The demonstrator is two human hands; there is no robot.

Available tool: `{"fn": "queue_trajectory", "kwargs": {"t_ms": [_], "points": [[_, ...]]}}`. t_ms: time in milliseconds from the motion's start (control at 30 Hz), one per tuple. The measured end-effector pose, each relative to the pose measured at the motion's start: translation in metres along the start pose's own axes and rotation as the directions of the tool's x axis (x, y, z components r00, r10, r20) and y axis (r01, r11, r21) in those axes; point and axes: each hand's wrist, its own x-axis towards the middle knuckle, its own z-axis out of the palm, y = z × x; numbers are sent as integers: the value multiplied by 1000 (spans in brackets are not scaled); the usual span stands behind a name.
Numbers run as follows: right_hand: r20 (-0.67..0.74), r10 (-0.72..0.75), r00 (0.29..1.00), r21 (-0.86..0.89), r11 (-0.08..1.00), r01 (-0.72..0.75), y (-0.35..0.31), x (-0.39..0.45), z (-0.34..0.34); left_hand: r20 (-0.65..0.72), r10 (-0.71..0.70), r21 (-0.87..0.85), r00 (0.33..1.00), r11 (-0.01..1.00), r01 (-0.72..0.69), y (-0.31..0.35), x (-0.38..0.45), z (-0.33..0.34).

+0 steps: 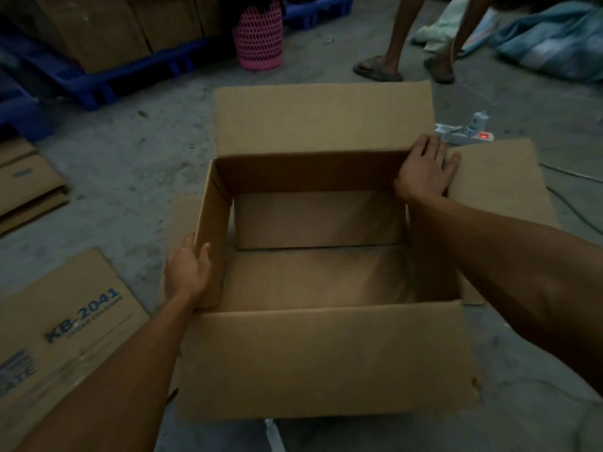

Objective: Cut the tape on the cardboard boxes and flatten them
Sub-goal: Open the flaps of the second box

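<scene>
Left hand (187, 272) fingers clamp the open box (326, 360) wall; right hand (425, 172) lies spread on its corner. Light, stiff cardboard.

Pink mesh basket (257, 35) beside blue pallet (98, 76); white power strip (466, 133) on concrete floor (130, 151).

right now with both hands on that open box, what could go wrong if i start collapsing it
The left hand wraps the box wall edge; fingers could get pinched as it folds. The power strip, lit and with a cable trailing along the floor, lies just beyond the right hand; the flattening box might land on it. A person's sandalled feet stand close behind.
</scene>
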Motion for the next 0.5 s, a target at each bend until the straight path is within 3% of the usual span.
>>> {"fn": "queue_trajectory", "kwargs": {"t_ms": [133,233,333,400,500], "points": [[-91,82,992,8,997,-82,27,1,-30,-39,-12,-102,999,995,8,-2,-27,-7],[-129,49,990,51,998,-43,37,-2,-51,-51,-52,-174,997,984,42,-6,-33,-12],[-212,-31,977,255,963,86,29,-10,-68,-97,-98,-241,990,968,72,-9,-27,-19],[-310,11,951,397,910,119,20,-14,-80,-147,-111,-290,983,955,65,-6,-21,-30],[-349,54,936,595,784,177,9,-10,-99,-242,-64,-285,968,958,-8,-6,-15,-50]]}}
